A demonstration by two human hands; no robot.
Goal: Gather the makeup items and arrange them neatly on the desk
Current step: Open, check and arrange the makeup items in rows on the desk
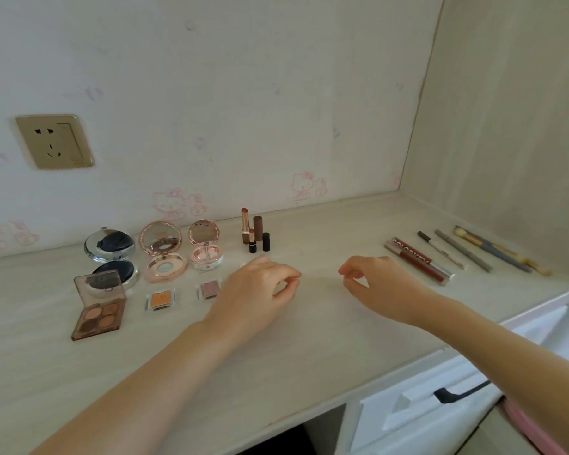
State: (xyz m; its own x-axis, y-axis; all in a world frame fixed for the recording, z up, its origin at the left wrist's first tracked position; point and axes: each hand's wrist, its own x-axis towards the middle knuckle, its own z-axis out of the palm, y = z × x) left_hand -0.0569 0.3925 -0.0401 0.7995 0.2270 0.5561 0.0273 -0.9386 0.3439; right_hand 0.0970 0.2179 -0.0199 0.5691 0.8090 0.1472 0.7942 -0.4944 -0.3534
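In the head view, both hands hover low over the bare middle of the bench [309,349], and neither holds anything: the left hand [257,287], at centre frame, has its fingers loosely curled with thumb and forefinger close together, and the right hand [375,284], just right of centre, is curled the same way, its fingertips pointing toward the left one. The main risk looks to be the upright lipsticks [255,231], which stand in a tight cluster just above the left hand; a careless knuckle or sleeve-free forearm sweeping back could topple them like skittles. Something pale and small may lie under the left hand's far edge, but it is too faint to tell. The open compacts [160,251] stand propped at middle left, beside the left hand, with lids that could snap shut or tip if bumped. In front of them lie the eyeshadow palette [99,310], lid up, and two single shadow pans [161,299]. Right of the right hand, near it, lie the lip gloss tubes [418,261], and beyond them the pencils and brushes [473,251] in a slanted row, apt to roll.
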